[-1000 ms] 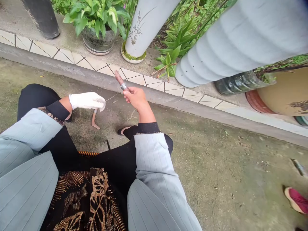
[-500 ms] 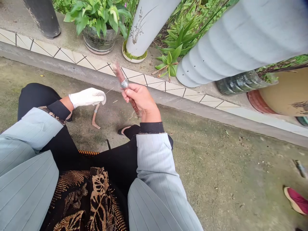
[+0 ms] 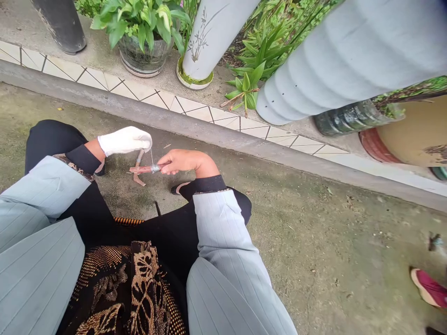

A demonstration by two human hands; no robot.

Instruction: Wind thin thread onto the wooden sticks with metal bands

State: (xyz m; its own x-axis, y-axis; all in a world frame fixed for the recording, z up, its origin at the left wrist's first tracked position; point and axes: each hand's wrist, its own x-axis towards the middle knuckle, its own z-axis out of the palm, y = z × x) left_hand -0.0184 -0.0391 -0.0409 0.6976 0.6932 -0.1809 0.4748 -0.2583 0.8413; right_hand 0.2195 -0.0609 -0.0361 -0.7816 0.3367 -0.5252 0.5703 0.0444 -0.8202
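Observation:
In a white glove, my left hand [image 3: 127, 140] is closed, pinching a thin pale strand [image 3: 151, 156], which could be string or wire. The strand runs from its fingertips down to a grey, shiny winding [image 3: 155, 168] around a reddish-brown stick [image 3: 143, 170]. My bare right hand [image 3: 183, 161] grips the stick just right of the winding, its tip pointing left below the glove. On the ground behind the stick's tip lies a bent brown piece of wood [image 3: 138, 180] with a greyish band, partly covered by the stick and glove.
Ahead runs a tiled ledge [image 3: 139, 90] bearing a potted plant [image 3: 143, 56], a pale column-like pot [image 3: 202, 56], a large ribbed grey pipe [image 3: 314, 70] and a plastic bottle planter [image 3: 349, 118]. A red shoe [image 3: 428, 287] shows at the right edge of the concrete ground [image 3: 314, 242].
My right hand has come down and turned, swinging the stick from upright to nearly level, tip left. The left hand has hardly moved; the strand now hangs steeply between it and the winding.

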